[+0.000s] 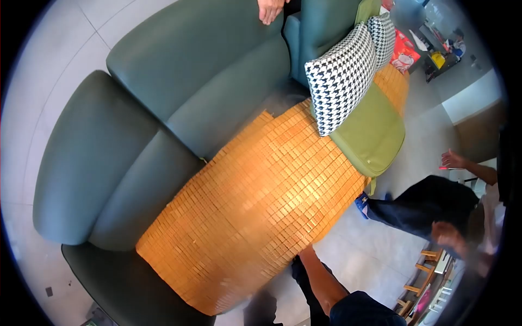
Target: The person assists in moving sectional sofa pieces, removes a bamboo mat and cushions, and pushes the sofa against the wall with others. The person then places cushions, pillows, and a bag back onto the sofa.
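Note:
My right hand (306, 251) reaches the front edge of a tan tile-like sofa mat (239, 201). Its fingers are hidden at or beneath that edge, so I cannot tell whether they grip it. The bare forearm comes out of a dark blue sleeve at the bottom. My left hand does not show. The mat covers the seat of a dark green sofa (206, 60). Beyond it, a black-and-white houndstooth pillow (345, 76) leans over an olive green cushion or bag (375, 127).
Another person's hand (269, 10) rests on the sofa back at the top. At the right, a person in dark trousers (435, 204) sits close by, one hand (452, 159) near a thin red-tipped item. A red patterned bag (403, 52) lies farther along the sofa.

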A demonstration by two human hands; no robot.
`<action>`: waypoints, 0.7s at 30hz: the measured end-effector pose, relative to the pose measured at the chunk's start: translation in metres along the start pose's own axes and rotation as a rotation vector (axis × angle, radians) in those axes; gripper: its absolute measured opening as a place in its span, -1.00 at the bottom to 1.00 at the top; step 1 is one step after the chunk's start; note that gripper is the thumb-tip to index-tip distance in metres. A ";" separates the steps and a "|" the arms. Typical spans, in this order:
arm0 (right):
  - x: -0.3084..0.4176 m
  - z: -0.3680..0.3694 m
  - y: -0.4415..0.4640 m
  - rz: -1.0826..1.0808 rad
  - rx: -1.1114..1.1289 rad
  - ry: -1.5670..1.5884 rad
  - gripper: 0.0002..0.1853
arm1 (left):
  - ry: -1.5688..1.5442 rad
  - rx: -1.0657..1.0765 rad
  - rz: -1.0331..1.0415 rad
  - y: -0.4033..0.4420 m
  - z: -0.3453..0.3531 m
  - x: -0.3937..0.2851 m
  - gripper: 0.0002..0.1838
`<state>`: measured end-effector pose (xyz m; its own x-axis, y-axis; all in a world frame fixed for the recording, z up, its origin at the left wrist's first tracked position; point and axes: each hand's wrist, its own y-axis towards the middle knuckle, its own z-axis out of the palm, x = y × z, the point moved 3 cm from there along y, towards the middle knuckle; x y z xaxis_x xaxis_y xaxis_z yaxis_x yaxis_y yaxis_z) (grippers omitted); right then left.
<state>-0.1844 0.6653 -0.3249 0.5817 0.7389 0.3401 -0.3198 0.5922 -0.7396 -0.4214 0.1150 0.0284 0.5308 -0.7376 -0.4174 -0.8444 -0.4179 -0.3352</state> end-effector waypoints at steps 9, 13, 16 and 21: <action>-0.025 0.046 -0.004 0.057 -0.074 -0.057 -0.36 | -0.053 -0.052 -0.044 0.015 -0.032 0.006 -0.30; -0.033 0.060 0.005 0.094 -0.088 -0.067 -0.37 | -0.080 -0.071 -0.043 0.022 -0.042 0.012 -0.29; -0.036 0.069 0.005 0.118 -0.091 -0.080 -0.38 | -0.102 -0.083 -0.043 0.027 -0.057 0.020 -0.29; -0.030 0.074 -0.005 0.158 -0.121 -0.128 -0.38 | -0.099 -0.172 -0.147 0.025 -0.066 0.037 -0.29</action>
<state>-0.2561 0.6641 -0.2885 0.4296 0.8587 0.2796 -0.3029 0.4286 -0.8512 -0.4277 0.0420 0.0607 0.6462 -0.6103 -0.4582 -0.7531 -0.6072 -0.2534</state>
